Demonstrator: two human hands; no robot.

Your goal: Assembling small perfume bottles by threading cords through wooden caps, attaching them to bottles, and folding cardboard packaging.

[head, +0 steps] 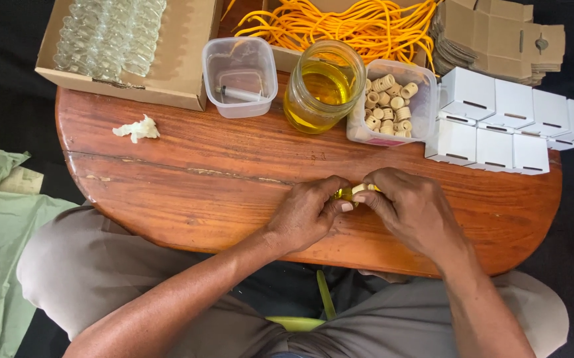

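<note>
Vial (346,193) pinched between left hand (308,213), right hand (411,207)

both hands, left hand (307,211) and right hand (411,205), on small yellow vial (348,193)

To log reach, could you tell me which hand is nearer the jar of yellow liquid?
Left. The left hand lies almost directly below the jar; the right hand is farther off to its side.

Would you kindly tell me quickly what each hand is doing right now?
Left hand: closed, pinching a small yellow bottle.
Right hand: closed, fingers on the cork at the same bottle.
</note>
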